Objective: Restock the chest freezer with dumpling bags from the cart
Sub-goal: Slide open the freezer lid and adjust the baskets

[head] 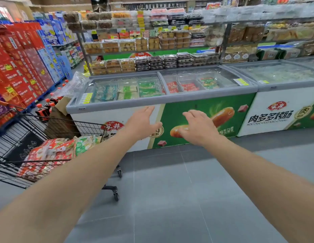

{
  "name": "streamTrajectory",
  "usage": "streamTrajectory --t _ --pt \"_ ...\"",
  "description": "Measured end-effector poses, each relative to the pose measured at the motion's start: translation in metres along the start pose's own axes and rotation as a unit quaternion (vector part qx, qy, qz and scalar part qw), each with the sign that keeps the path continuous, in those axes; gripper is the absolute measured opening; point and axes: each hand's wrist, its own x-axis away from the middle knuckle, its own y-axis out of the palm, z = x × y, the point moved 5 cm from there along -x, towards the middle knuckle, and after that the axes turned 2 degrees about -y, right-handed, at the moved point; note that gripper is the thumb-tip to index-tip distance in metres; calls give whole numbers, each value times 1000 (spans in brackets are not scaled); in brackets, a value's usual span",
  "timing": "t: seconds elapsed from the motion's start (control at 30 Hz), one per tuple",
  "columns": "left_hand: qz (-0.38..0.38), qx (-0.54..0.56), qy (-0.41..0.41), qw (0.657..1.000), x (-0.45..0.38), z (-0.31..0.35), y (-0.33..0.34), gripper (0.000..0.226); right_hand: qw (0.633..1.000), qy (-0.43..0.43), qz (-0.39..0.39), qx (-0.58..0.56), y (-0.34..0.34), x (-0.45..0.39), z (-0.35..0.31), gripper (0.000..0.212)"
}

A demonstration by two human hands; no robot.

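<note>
chest freezer (117, 102): glass lids closed | dumpling bags (53, 151): red/green, piled in cart (47, 123)

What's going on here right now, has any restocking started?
A person stands in a shop aisle facing the chest freezer, both arms stretched toward it. The left hand and right hand are open and empty, short of the freezer. Its glass lids look closed, with green and red packs visible underneath. The cart sits to the person's left, loaded with dumpling bags, red ones and a green one. Nothing is being carried yet.
</note>
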Motion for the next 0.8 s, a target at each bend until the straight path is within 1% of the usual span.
streamTrajectory --t 0.07,0.17,0.37,0.53,0.67,0.8 --pt "-20 -9 9 1000 -11 2 14 80 1000 10 -2 9 10 -1 10 72" --pt "-52 -12 9 999 -32 10 43 80 999 39 -28 7 31 -6 38 69" --pt "-77 -7 8 997 -99 36 100 81 997 63 -48 2 60 -46 109 69" --pt "-97 -3 -7 995 -181 82 149 81 996 64 -57 -12 72 -102 197 70" --pt "-98 11 -10 995 -242 127 172 80 996 60 -68 -10 67 -142 263 69" --pt "-103 22 -1 994 -305 163 193 78 994 76 -72 -11 62 -184 327 69"
